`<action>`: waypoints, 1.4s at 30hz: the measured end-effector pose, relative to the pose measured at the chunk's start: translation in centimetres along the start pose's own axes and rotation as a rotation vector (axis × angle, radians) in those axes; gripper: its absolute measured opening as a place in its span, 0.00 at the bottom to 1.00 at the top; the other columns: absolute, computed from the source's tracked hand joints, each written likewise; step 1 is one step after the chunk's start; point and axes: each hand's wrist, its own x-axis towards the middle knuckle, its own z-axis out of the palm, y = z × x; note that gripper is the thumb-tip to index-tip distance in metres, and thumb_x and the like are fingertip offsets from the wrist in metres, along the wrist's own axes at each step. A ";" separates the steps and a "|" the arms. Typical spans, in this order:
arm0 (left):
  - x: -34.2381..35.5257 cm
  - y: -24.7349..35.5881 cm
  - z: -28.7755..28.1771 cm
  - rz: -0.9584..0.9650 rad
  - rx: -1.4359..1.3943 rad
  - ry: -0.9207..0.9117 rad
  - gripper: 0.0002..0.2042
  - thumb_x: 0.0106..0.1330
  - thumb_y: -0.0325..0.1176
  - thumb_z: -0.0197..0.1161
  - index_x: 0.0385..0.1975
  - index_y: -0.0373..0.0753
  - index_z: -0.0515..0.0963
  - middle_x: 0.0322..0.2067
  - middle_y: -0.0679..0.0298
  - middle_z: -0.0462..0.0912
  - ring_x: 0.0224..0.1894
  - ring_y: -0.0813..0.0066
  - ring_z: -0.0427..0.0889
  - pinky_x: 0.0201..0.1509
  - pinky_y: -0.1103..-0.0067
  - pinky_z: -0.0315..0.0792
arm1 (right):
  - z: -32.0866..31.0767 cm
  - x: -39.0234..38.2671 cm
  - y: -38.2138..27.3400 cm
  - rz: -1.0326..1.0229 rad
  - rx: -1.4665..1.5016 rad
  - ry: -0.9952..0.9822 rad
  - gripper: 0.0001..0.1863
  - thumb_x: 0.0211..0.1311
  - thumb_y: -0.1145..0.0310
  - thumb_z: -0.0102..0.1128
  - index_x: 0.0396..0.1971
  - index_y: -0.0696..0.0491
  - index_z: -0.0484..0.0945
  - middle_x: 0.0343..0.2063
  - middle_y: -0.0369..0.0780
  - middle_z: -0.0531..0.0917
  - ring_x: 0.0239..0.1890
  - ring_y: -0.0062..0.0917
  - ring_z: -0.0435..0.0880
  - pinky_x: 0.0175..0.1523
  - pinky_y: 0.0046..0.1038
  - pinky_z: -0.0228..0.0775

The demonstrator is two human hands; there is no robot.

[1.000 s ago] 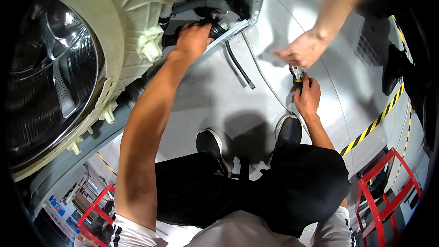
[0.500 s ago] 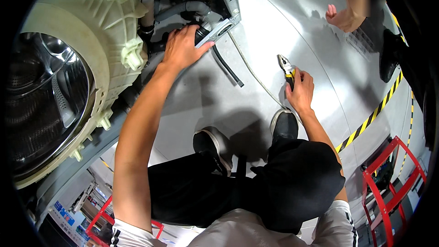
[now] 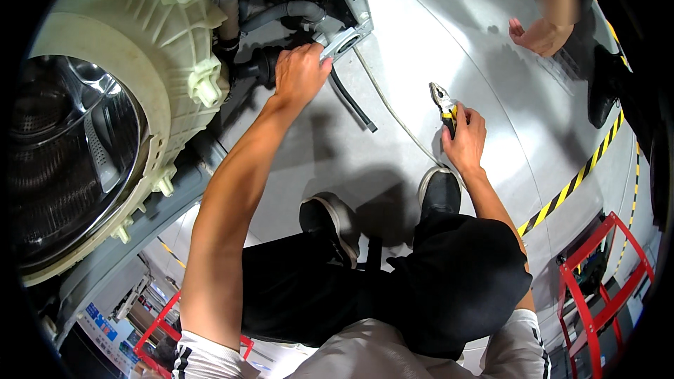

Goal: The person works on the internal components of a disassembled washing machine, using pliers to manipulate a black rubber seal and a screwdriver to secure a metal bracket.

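Observation:
My left hand (image 3: 300, 74) grips the lower metal frame edge (image 3: 349, 41) of an opened washing machine, beside a black ribbed fitting (image 3: 260, 64); its fingertips are partly hidden. A pale plastic tub housing (image 3: 175, 63) with a steel drum (image 3: 77, 133) fills the left side. A short black hose (image 3: 351, 98) hangs below the frame toward the floor. My right hand (image 3: 465, 137) holds pliers (image 3: 442, 102) with yellow-and-black handles, jaws pointing up and away from me, near a thin grey cable (image 3: 393, 116) on the floor.
At upper right are a co-worker's hand (image 3: 540, 36) and black shoe (image 3: 600, 91), near a clear plastic item (image 3: 562, 63). Yellow-black floor tape (image 3: 576, 182) runs along the right. Red metal frames (image 3: 590, 245) stand at lower right and lower left. My shoes (image 3: 439, 193) are below.
The co-worker's hand has withdrawn to the upper right from the pliers, which remain in my right hand. My left hand has shifted slightly along the frame.

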 end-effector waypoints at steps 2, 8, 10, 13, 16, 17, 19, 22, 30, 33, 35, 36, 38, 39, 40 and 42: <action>0.0 0.1 -0.1 -0.018 -0.031 -0.004 0.10 0.55 0.36 0.63 0.26 0.35 0.74 0.26 0.54 0.78 0.30 0.53 0.77 0.36 0.64 0.68 | -0.2 0.0 -0.2 0.003 -0.002 -0.009 0.33 0.42 0.71 0.64 0.53 0.59 0.67 0.44 0.48 0.70 0.47 0.40 0.69 0.49 0.39 0.63; -0.1 -0.2 -0.2 -0.085 0.013 -0.039 0.11 0.55 0.37 0.63 0.26 0.35 0.74 0.26 0.54 0.79 0.30 0.51 0.78 0.35 0.64 0.70 | -0.1 0.1 -0.8 -0.018 0.007 -0.001 0.31 0.44 0.68 0.65 0.53 0.59 0.68 0.44 0.48 0.71 0.46 0.41 0.69 0.50 0.39 0.63; 0.4 0.0 -0.2 -0.075 0.027 -0.043 0.11 0.55 0.38 0.63 0.27 0.36 0.75 0.26 0.54 0.80 0.31 0.52 0.78 0.36 0.63 0.71 | -0.4 0.2 -0.9 -0.020 0.019 0.004 0.31 0.45 0.67 0.65 0.52 0.59 0.68 0.43 0.49 0.71 0.46 0.42 0.70 0.49 0.39 0.64; 1.1 0.8 -0.7 -0.116 0.068 -0.139 0.12 0.55 0.41 0.62 0.29 0.39 0.76 0.28 0.53 0.80 0.32 0.52 0.79 0.36 0.63 0.72 | -1.1 -0.3 -0.1 -0.016 0.042 0.025 0.30 0.46 0.67 0.65 0.51 0.60 0.68 0.43 0.51 0.73 0.45 0.44 0.71 0.49 0.40 0.65; 1.0 0.4 -0.9 -0.113 0.044 -0.206 0.15 0.57 0.46 0.59 0.32 0.40 0.78 0.29 0.52 0.80 0.34 0.49 0.78 0.37 0.62 0.72 | -1.8 -2.0 0.8 0.013 0.070 0.060 0.31 0.47 0.68 0.64 0.52 0.61 0.67 0.46 0.53 0.71 0.49 0.46 0.70 0.53 0.40 0.64; 0.6 0.0 -1.1 -0.071 0.054 -0.180 0.16 0.58 0.47 0.58 0.33 0.39 0.78 0.29 0.51 0.80 0.34 0.49 0.78 0.37 0.62 0.71 | -2.0 -2.9 1.0 0.032 0.068 0.064 0.31 0.47 0.68 0.64 0.52 0.61 0.67 0.47 0.54 0.71 0.50 0.46 0.70 0.54 0.40 0.63; 0.4 -1.2 -1.1 -0.093 0.071 -0.202 0.15 0.59 0.45 0.57 0.31 0.39 0.77 0.28 0.51 0.80 0.33 0.48 0.77 0.35 0.60 0.70 | -2.9 -5.1 1.8 0.114 0.080 0.085 0.31 0.47 0.67 0.64 0.53 0.59 0.67 0.47 0.53 0.71 0.50 0.46 0.69 0.55 0.40 0.63; 1.1 -1.6 -1.1 -0.016 0.110 -0.187 0.16 0.59 0.47 0.57 0.32 0.39 0.78 0.28 0.49 0.80 0.33 0.45 0.77 0.34 0.59 0.70 | -5.7 -9.8 4.4 0.292 -0.018 0.113 0.30 0.49 0.67 0.63 0.53 0.59 0.66 0.47 0.53 0.70 0.51 0.46 0.69 0.54 0.40 0.63; 2.6 -2.1 -1.4 0.078 0.135 -0.308 0.19 0.59 0.51 0.56 0.27 0.38 0.77 0.24 0.50 0.79 0.30 0.46 0.77 0.32 0.59 0.69 | -8.9 -25.7 4.8 0.809 0.011 0.171 0.27 0.50 0.68 0.61 0.52 0.58 0.67 0.48 0.53 0.69 0.50 0.45 0.70 0.54 0.37 0.64; 3.8 -2.2 -1.7 0.116 0.182 -0.351 0.19 0.59 0.50 0.56 0.26 0.37 0.77 0.25 0.49 0.79 0.32 0.45 0.77 0.33 0.58 0.70 | -9.7 -31.0 1.7 0.902 0.023 0.186 0.27 0.50 0.67 0.62 0.52 0.58 0.67 0.47 0.53 0.69 0.50 0.46 0.70 0.54 0.37 0.64; 3.9 -1.9 -1.5 0.119 0.204 -0.358 0.20 0.58 0.51 0.56 0.27 0.36 0.77 0.26 0.49 0.80 0.32 0.45 0.78 0.33 0.58 0.70 | -11.4 -34.5 -0.6 0.986 0.034 0.224 0.27 0.51 0.66 0.60 0.52 0.58 0.67 0.49 0.52 0.68 0.52 0.45 0.69 0.56 0.36 0.64; 4.0 -2.3 -1.1 0.119 0.192 -0.359 0.20 0.58 0.52 0.56 0.29 0.38 0.78 0.26 0.50 0.80 0.32 0.46 0.78 0.35 0.58 0.70 | -12.3 -36.0 -2.0 1.048 0.022 0.234 0.26 0.53 0.66 0.60 0.52 0.58 0.67 0.50 0.51 0.68 0.53 0.44 0.68 0.57 0.34 0.63; 3.7 -2.9 -0.3 0.116 0.188 -0.337 0.21 0.57 0.53 0.55 0.34 0.40 0.79 0.31 0.51 0.81 0.37 0.48 0.78 0.40 0.59 0.70 | -13.9 -39.3 -4.6 1.160 0.016 0.346 0.25 0.52 0.66 0.59 0.51 0.56 0.69 0.49 0.51 0.69 0.52 0.45 0.69 0.55 0.36 0.64; 3.5 -2.8 -0.6 0.110 0.195 -0.342 0.21 0.57 0.53 0.54 0.36 0.40 0.79 0.34 0.53 0.81 0.39 0.49 0.78 0.41 0.60 0.70 | -14.9 -40.5 -6.3 1.238 0.050 0.392 0.24 0.53 0.66 0.59 0.51 0.57 0.69 0.49 0.51 0.69 0.52 0.44 0.69 0.55 0.35 0.64; 3.8 -4.3 0.6 0.112 0.174 -0.290 0.22 0.57 0.53 0.54 0.39 0.41 0.78 0.35 0.53 0.81 0.39 0.49 0.78 0.42 0.60 0.70 | -15.5 -42.7 -7.8 1.246 -0.012 0.443 0.24 0.53 0.66 0.59 0.51 0.57 0.69 0.49 0.51 0.69 0.52 0.43 0.70 0.55 0.35 0.65; 3.8 -3.3 -0.2 0.092 0.241 -0.338 0.22 0.58 0.54 0.55 0.42 0.43 0.78 0.37 0.53 0.80 0.42 0.49 0.77 0.42 0.60 0.71 | -16.9 -46.8 -11.3 1.335 0.030 0.549 0.24 0.52 0.68 0.59 0.51 0.56 0.69 0.48 0.49 0.70 0.50 0.41 0.72 0.54 0.34 0.66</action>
